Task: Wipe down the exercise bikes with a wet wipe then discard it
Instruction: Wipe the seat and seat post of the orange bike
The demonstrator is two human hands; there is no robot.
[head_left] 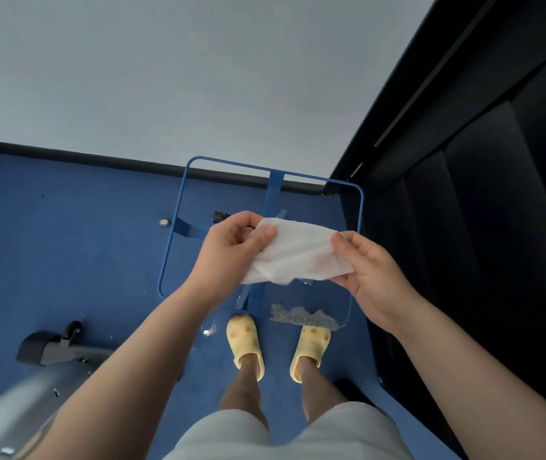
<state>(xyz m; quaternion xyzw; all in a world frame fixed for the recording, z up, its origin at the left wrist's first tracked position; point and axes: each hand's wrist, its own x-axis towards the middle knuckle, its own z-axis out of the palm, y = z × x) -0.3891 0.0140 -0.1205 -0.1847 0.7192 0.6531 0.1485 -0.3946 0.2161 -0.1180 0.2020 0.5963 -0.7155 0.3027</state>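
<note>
A white wet wipe (298, 252) is stretched between both my hands in the middle of the view. My left hand (233, 242) pinches its left edge between thumb and fingers. My right hand (369, 265) pinches its right edge. The wipe hangs over a clear bin with a blue rim (359, 220) and blue straps, standing on the blue floor below. Crumpled clear material (301, 316) lies at the bin's near side. Part of a grey exercise bike (32, 386) shows at the lower left, blurred.
A pale wall (198, 78) with a black skirting board rises behind the bin. A black structure (480, 194) fills the right side. My feet in yellow clogs (243, 340) stand just before the bin. The bike's foot with a wheel (66, 340) sits left.
</note>
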